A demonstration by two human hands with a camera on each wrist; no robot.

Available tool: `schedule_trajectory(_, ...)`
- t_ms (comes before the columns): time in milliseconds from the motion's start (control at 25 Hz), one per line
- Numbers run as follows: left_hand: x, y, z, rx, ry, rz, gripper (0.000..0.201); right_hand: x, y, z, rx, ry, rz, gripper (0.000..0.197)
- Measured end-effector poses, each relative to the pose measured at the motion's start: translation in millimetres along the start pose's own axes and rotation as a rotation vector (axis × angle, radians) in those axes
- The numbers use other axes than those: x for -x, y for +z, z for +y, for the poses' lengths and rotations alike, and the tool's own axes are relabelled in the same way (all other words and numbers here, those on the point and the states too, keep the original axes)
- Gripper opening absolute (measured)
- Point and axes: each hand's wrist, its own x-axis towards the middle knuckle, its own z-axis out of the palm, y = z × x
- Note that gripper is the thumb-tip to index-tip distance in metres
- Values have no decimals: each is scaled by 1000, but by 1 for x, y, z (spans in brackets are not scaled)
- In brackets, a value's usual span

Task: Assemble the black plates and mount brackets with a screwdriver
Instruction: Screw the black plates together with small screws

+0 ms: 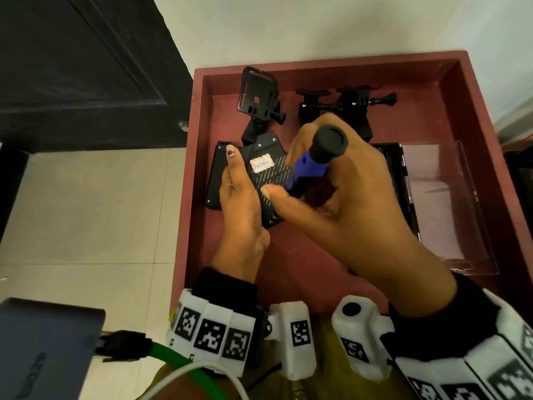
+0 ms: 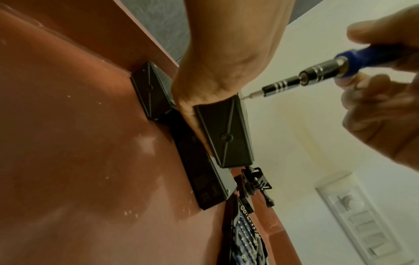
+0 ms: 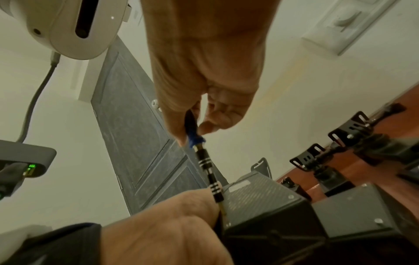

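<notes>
My left hand [image 1: 240, 197] holds a black perforated plate [image 1: 269, 173] with a white label, tilted up off the red tray [image 1: 288, 272]. My right hand [image 1: 354, 197] grips a screwdriver [image 1: 315, 158] with a blue and black handle. Its bit touches the plate's top edge near my left palm in the left wrist view, where the screwdriver [image 2: 317, 75] comes in from the right onto the plate [image 2: 226, 136]. The right wrist view shows the screwdriver shaft [image 3: 207, 166] running down to the plate [image 3: 260, 197]. A second black plate [image 1: 215, 180] lies beneath.
Black mount brackets [image 1: 258, 95] [image 1: 349, 108] stand at the tray's back. A clear plastic lid [image 1: 450, 203] and a black bit case [image 1: 399, 168] lie at the right. A grey device [image 1: 43, 342] with a green cable sits on the tiled floor at the left.
</notes>
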Motion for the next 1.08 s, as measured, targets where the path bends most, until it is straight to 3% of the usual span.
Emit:
schedule_trajectory(120, 2, 10, 5, 50, 56, 72, 90, 0, 3, 7, -204, 28, -41, 31)
schedule_trajectory(240, 3, 9, 7, 40, 59, 88, 83, 0, -3, 11, -311, 104, -176, 16)
schedule_trajectory(400, 6, 11, 15, 34, 42, 139, 33, -1, -19, 14, -383, 151, -328, 16)
schedule_trajectory(480, 8, 13, 17, 10, 44, 165, 28, -2, -23, 14, -382, 139, -327, 22)
schedule_trajectory(520, 10, 13, 17, 7, 43, 165, 32, -2, -23, 14, -381, 139, -315, 24)
schedule_trajectory(640, 10, 11, 16, 8, 55, 181, 86, -2, -19, 11, -351, 133, -266, 21)
schedule_trajectory(680, 9, 11, 15, 16, 66, 189, 88, -1, -18, 11, -335, 123, -244, 19)
schedule_trajectory(840, 8, 10, 14, 48, 113, 211, 66, -1, -16, 9, -178, 92, -168, 28)
schedule_trajectory(1080, 13, 15, 16, 62, 89, 205, 61, -1, -10, 5, -26, 66, -116, 43)
